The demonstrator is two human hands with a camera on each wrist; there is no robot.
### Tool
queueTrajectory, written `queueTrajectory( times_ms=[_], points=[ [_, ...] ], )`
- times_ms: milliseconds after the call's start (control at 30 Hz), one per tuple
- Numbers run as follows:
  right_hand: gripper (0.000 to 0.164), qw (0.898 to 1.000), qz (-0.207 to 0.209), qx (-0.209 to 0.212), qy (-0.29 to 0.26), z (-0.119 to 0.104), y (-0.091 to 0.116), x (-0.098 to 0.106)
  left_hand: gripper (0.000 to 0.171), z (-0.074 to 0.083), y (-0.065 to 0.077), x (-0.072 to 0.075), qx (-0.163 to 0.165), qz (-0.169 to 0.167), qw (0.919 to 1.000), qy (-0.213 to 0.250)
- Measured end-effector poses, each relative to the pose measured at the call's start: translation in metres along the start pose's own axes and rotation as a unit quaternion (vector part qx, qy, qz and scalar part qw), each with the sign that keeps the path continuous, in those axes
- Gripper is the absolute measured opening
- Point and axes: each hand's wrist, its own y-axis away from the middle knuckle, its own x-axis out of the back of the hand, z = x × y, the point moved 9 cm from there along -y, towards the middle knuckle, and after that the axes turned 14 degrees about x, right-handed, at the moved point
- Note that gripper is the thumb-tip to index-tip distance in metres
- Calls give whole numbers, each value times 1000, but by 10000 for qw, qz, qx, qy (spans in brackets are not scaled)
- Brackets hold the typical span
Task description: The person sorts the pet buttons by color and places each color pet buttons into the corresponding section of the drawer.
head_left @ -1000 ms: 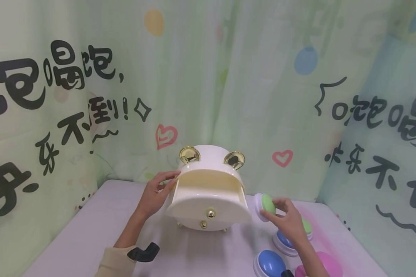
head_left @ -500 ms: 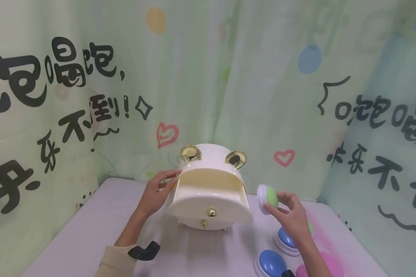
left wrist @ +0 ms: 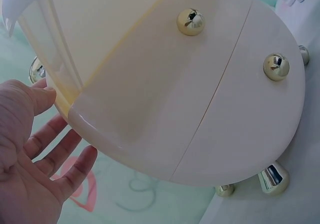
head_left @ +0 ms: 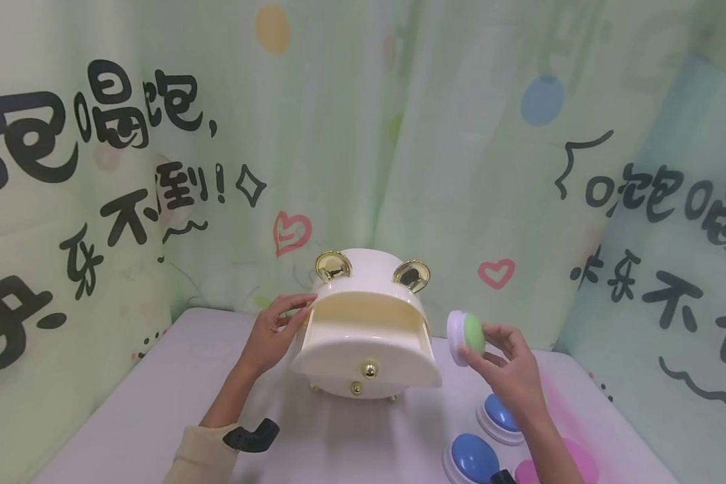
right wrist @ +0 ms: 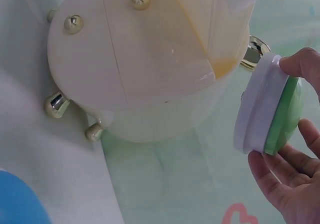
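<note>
A white rounded storage box with gold ears stands on the table, its upper drawer pulled out; the visible part of the drawer is bare. My left hand rests against the box's left side, fingers loosely extended, the thumb near the drawer's edge in the left wrist view. To the right of the box, my right hand holds a round white button with a green dome above the table. In the right wrist view, the thumb and fingers pinch its rim, with the dome toward the palm.
Two blue-domed buttons stand on the table at the right front, near a pink round piece partly behind the right forearm. A patterned curtain hangs behind and along both sides of the table.
My right hand has lifted the green-domed button slightly and moved a little right, then back toward the box. The left hand stays against the box; the drawer stays out.
</note>
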Motion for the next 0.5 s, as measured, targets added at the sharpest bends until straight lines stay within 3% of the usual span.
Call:
queueTrajectory(
  times_ms=[500],
  points=[
    [54, 9956, 242, 765, -493, -51, 1, -2, 27, -5, -2, 0, -50, 22, 10000, 19]
  ],
)
